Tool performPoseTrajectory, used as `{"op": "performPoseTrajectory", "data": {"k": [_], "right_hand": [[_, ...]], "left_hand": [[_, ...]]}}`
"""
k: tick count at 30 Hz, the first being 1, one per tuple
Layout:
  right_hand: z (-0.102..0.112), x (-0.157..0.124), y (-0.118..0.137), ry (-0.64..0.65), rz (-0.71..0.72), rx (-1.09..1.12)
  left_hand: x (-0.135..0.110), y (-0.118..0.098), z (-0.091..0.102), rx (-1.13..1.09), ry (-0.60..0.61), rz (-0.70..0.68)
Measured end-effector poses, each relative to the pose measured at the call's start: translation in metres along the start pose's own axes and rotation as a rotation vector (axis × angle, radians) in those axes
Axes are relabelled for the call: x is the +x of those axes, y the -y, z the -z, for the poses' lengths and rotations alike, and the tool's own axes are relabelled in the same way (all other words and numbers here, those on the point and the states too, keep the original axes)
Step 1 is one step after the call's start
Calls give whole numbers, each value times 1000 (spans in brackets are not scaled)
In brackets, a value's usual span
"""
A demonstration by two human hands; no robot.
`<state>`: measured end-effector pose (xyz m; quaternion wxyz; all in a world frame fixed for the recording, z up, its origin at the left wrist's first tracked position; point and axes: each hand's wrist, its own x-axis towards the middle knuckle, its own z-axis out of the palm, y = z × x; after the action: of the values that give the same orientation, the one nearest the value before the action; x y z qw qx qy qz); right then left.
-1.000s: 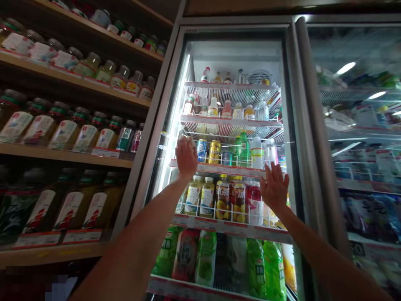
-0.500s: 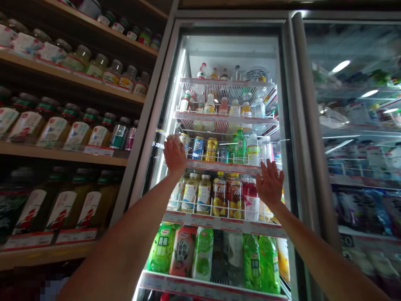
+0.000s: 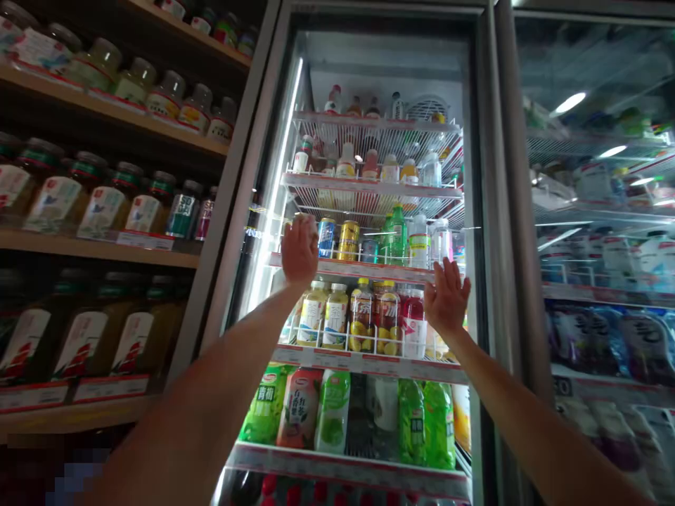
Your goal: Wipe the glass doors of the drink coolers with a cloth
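Left hand (image 3: 299,253) and right hand (image 3: 447,295) are raised before the fridge (image 3: 488,140), fingers extended, clamped on nothing visible. Contact unclear; light, level placement likely works best.

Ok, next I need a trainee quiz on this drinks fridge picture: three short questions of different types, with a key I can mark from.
1. Multiple choice: what colour is the can directly to the right of the blue can, as seen in the picture?
a) red
b) gold
c) white
2. True or false: the right hand is clenched in a fist.
3. Fill in: in the row below the cans, the two brown bottles at the front have ____ caps.

Key:
1. b, the gold can.
2. False; it is open.
3. yellow.
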<state>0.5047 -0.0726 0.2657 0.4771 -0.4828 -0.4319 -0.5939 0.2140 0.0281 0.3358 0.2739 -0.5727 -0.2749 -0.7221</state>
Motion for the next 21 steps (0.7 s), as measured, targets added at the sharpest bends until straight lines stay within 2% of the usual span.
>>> {"op": "performPoseTrajectory", "data": {"k": [1, 3, 5, 8, 10, 11, 13, 17, 19, 21], "right_hand": [[0, 0, 1, 3, 5, 4], [0, 0, 1, 9, 14, 13], [1, -1, 1, 10, 18, 20], [1, -1, -2, -4, 29, 24], [1, -2, -4, -14, 34, 25], [1, -2, -4, -19, 34, 26], [0, -3, -5, -31, 31, 29], [-2, -3, -5, -57, 49, 29], [-3, -3, -4, -62, 57, 27], [-2, -3, -3, -62, 59, 29]], "left_hand": [[3, 3, 1, 10, -38, 54], [-2, -12, -3, 1, -47, 43], [-23, -49, -14, -40, 51, -134], [-60, -105, -29, -95, 273, -545], [-73, -117, -29, -99, 348, -690], [-72, -112, -26, -91, 359, -704], [-60, -82, -17, -63, 326, -618], [-19, -6, 4, 32, 70, -147], [-10, 5, 6, 55, -15, -11], [-18, -10, 0, 39, -5, -25]]}}
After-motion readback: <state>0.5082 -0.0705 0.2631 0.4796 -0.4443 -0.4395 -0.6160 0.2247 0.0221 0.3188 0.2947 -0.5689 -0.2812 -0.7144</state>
